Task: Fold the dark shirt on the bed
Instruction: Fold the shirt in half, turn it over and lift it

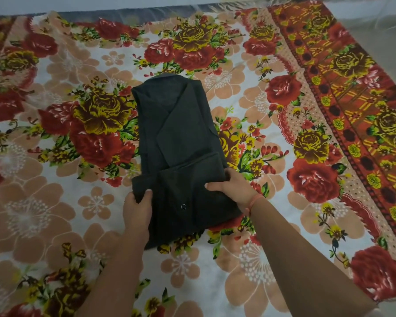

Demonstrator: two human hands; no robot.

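Observation:
The dark shirt [178,138] lies in the middle of the bed as a narrow strip, its sleeves folded in and its collar end pointing away from me. My left hand [137,209] grips the shirt's near left edge, thumb on top and fingers under the cloth. My right hand [231,188] holds the near right edge, thumb pressed on the fabric and fingers curled round the side. The near part of the shirt is doubled over between the two hands, with a small button showing on it.
A flowered bedsheet [55,156] in red, yellow and peach covers the whole bed. Its patterned red border [352,99] runs along the right side, and pale floor [389,26] shows beyond it. A thin orange thread circles my right wrist [255,201].

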